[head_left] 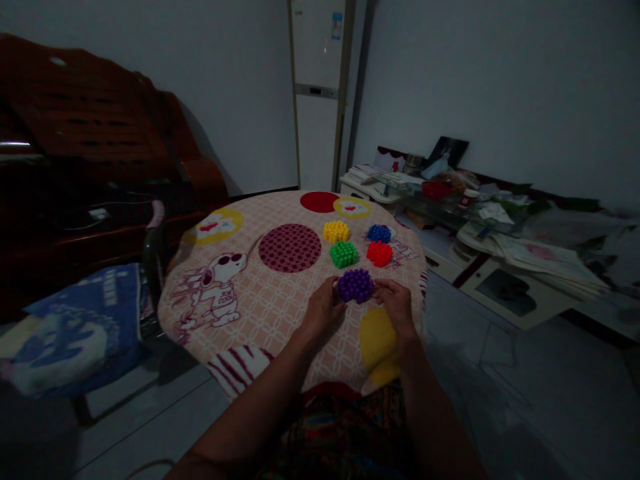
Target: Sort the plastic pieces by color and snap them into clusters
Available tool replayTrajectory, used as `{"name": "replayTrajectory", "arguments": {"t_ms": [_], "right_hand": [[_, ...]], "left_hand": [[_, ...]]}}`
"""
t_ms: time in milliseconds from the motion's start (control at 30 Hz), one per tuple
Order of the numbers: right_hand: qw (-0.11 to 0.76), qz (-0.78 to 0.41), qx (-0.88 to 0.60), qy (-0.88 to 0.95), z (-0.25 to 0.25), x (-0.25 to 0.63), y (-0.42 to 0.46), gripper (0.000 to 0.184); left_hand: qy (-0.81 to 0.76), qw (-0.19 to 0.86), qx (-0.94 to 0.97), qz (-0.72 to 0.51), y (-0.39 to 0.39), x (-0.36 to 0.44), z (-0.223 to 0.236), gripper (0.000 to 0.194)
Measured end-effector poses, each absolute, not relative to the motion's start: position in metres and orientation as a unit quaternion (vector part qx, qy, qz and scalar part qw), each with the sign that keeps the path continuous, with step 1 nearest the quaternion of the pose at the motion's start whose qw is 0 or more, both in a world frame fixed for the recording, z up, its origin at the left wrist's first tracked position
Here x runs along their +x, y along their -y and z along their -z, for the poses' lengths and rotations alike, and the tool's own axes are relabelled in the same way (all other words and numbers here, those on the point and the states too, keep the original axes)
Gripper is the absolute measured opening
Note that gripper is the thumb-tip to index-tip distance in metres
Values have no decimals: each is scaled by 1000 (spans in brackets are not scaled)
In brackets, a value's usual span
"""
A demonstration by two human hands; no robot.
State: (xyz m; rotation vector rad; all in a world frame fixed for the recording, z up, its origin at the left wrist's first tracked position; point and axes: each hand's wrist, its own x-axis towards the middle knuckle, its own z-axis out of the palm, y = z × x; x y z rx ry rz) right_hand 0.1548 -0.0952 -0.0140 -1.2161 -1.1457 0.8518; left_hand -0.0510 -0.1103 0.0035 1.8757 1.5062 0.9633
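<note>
A purple cluster of small round beads or balls [355, 285] is between my two hands, over the near right part of the table. My left hand [324, 305] grips its left side with closed fingers. On its right side, the fingertips of my right hand [396, 300] pinch the edge. Just beyond lie similar clusters: a green one [344, 255], a red one [379, 254], a yellow one [336, 231] and a blue one [379, 233]. How the balls are joined is too small to tell.
A patterned cloth [285, 307] covers the round table. At left are a chair with a blue cover [100, 327] and a wooden bench [90, 113]. A cluttered low cabinet [520, 293] stands at right, and a tall white unit [318, 133] behind.
</note>
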Motion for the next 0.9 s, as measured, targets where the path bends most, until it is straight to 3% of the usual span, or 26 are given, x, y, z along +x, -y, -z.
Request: {"name": "replayTrajectory", "arguments": {"t_ms": [233,467,700,900], "right_hand": [[611,-323,-555,462,16,148,111,29],[614,-320,-581,428,26,139,183,27],[516,-282,-699,407,53,170,293,29],[414,-141,-847,303,77,258,387,35]], "left_hand": [[-549,255,712,-357,114,-53,-6,71],[-551,230,733,-326,116,-55,-14,74],[-562,216,740,-300,125,-51,-30,76],[-589,219,713,-310,131,-45,-36,82]]}}
